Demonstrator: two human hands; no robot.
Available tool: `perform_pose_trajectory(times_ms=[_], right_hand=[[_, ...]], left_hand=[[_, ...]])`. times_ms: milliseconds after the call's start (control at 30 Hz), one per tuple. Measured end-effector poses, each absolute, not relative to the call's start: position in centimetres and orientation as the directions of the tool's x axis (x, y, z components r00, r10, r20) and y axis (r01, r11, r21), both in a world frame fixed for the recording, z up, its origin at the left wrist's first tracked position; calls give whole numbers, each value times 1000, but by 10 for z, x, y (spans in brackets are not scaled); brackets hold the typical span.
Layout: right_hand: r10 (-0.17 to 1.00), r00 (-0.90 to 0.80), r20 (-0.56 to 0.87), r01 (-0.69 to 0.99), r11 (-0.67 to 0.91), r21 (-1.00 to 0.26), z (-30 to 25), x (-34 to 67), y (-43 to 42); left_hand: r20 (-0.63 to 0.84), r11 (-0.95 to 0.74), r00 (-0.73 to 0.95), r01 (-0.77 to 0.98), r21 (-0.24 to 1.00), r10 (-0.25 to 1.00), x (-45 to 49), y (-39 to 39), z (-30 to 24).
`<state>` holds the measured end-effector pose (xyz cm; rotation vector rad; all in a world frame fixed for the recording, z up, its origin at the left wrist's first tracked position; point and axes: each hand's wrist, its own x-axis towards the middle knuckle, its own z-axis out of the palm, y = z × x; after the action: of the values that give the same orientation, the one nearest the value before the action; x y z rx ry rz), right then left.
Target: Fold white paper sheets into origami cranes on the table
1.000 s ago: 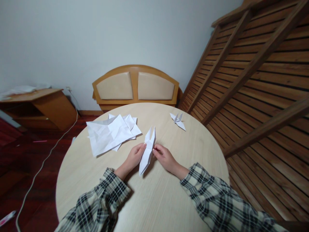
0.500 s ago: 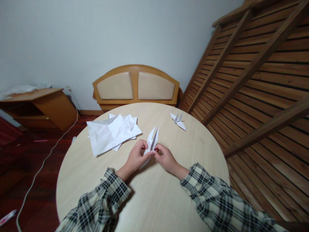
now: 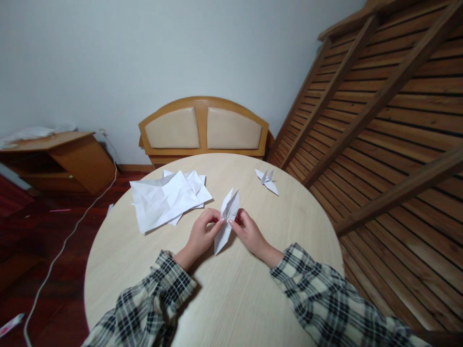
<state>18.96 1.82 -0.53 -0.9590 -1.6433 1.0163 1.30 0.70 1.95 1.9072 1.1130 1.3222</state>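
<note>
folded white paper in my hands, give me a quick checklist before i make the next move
1. Left hand pinching one side of the folded white paper: ok.
2. Right hand pinching the opposite side: ok.
3. Two pointed flaps at the far end, tips apart: ok.
4. Pile of white paper sheets not touching the left hand: ok.
5. Origami crane not touching the right hand: ok.
6. Inner folds lined up: cannot tell, too small and partly covered.

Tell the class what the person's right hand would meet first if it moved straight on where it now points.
The right hand touches the folded paper, so that comes first; beyond it, probably the left hand, though depth is unclear.
</note>
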Motion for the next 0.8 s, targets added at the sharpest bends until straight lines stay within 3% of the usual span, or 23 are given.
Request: perform_pose_trajectory(times_ms=[300,567,800], right_hand=[[926,-267,266,-21,271,-962,-12,189,23],[930,-231,285,5,294,-956,-9,189,23],[921,-284,267,11,282,-959,-5,189,20]], left_hand=[[400,-425,146,298,855,905,14,7,17],[340,-349,78,185,919,937,15,10,12],[241,-252,213,30,967,947,16,14,4]])
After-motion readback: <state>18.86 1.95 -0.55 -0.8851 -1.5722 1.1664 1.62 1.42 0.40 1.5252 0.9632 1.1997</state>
